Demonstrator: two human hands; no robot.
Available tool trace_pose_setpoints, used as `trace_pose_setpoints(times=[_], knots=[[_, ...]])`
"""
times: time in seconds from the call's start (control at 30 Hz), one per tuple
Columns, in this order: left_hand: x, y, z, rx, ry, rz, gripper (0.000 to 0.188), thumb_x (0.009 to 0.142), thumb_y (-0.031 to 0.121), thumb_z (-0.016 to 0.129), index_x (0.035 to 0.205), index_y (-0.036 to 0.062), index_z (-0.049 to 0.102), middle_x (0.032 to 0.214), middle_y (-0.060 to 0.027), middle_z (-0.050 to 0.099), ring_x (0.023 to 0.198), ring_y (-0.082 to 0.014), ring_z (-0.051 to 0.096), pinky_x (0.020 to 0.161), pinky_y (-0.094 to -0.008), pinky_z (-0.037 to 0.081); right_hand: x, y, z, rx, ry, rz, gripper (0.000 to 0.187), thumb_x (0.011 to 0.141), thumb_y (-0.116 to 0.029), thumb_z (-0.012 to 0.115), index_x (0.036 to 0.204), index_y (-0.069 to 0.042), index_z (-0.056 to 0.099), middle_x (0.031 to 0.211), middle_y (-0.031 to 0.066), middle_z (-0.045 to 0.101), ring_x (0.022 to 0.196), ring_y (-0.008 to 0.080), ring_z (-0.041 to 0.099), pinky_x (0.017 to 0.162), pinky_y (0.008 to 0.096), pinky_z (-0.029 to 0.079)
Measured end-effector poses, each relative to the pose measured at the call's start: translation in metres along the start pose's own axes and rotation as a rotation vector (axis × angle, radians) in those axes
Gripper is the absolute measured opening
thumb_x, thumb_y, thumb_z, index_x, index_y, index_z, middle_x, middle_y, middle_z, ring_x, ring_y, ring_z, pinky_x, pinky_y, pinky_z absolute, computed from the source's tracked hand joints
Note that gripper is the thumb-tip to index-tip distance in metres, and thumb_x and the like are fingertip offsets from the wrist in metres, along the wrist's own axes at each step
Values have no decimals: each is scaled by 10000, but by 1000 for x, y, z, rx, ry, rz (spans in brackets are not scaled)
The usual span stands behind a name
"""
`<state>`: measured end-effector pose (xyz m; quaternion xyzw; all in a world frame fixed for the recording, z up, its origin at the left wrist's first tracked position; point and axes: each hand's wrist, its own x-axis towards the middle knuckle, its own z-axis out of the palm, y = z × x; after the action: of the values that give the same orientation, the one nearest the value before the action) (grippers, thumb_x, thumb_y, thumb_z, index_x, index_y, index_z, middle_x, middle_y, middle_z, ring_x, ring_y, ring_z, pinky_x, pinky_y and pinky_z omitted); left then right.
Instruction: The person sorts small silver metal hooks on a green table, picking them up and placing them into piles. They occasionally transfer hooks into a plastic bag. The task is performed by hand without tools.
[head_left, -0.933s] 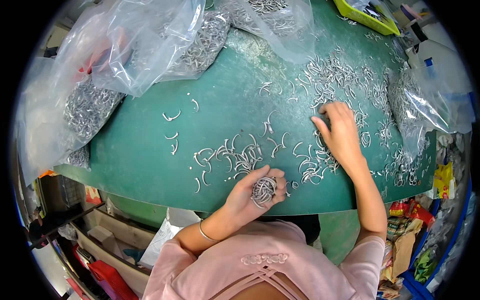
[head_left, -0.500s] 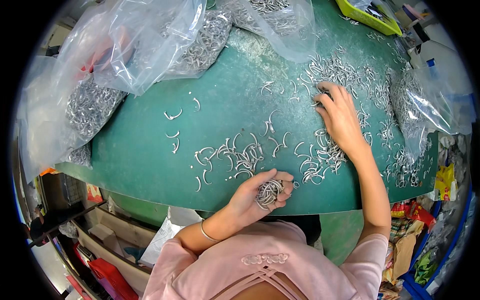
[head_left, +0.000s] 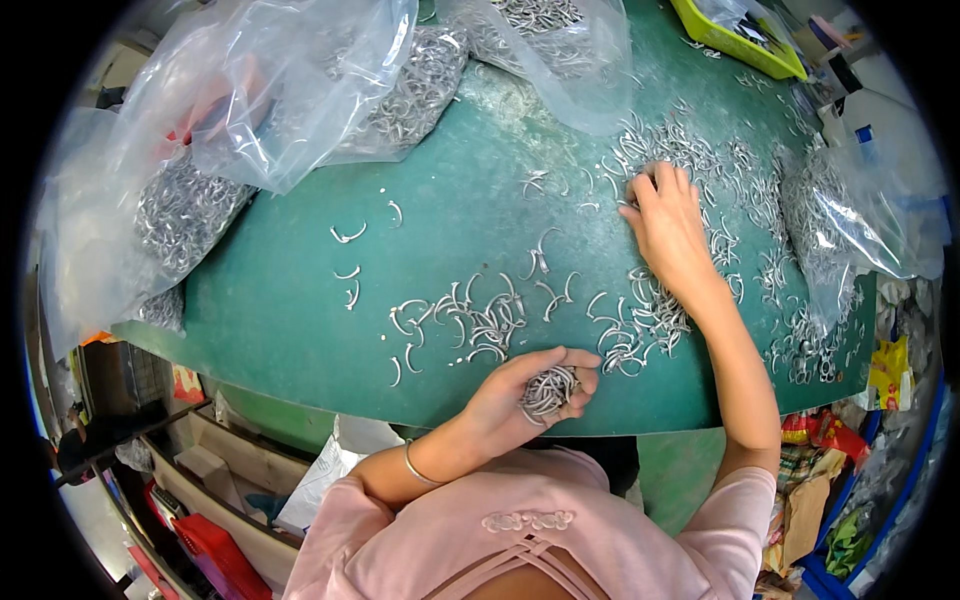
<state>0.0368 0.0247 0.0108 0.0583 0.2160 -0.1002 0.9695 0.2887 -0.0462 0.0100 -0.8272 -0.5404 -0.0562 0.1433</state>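
Near the table's front edge my left hand (head_left: 515, 392) is cupped, palm up, around a heap of small curved metal pieces (head_left: 548, 393), silvery grey hooks or half rings. My right hand (head_left: 668, 220) reaches farther out to the right, palm down, fingers curled at the edge of a spread pile of the same curved metal pieces (head_left: 685, 150). Its fingertips are partly hidden, so whatever they pinch does not show. Between my hands lies another cluster of curved pieces (head_left: 650, 315), and a looser group (head_left: 490, 320) lies beyond my left hand.
Clear plastic bags full of such pieces stand at the far left (head_left: 190, 215), at the back (head_left: 420, 90) and at the right (head_left: 815, 205). A yellow-green tray (head_left: 740, 45) sits at the back right. The green table (head_left: 290, 330) curves along its front edge; an open drawer (head_left: 250, 450) is below left.
My right hand has shifted slightly left, its fingers curling further down at the pile. My left hand has moved slightly to the right, still cupping its metal pieces.
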Motion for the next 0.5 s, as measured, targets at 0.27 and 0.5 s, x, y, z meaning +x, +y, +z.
trace_pose_setpoints(times=[0.27, 0.5], knots=[[5, 8, 42, -124, 271, 140, 367, 1029, 261, 451, 1223, -23, 582, 1056, -125, 630, 931, -232, 596, 838, -343, 505, -13, -29, -53, 545, -256, -82, 143, 846, -58, 663, 937, 2, 570, 1075, 163, 549, 1044, 360, 500, 899, 440, 414], [19, 0, 4, -132, 19, 190, 283, 1011, 262, 524, 1128, 20, 616, 1030, -94, 611, 966, -221, 585, 837, -343, 511, 17, -7, -1, 161, -47, 143, 145, 842, -112, 682, 873, -7, 586, 1020, 170, 568, 1021, 354, 513, 884, 456, 410]])
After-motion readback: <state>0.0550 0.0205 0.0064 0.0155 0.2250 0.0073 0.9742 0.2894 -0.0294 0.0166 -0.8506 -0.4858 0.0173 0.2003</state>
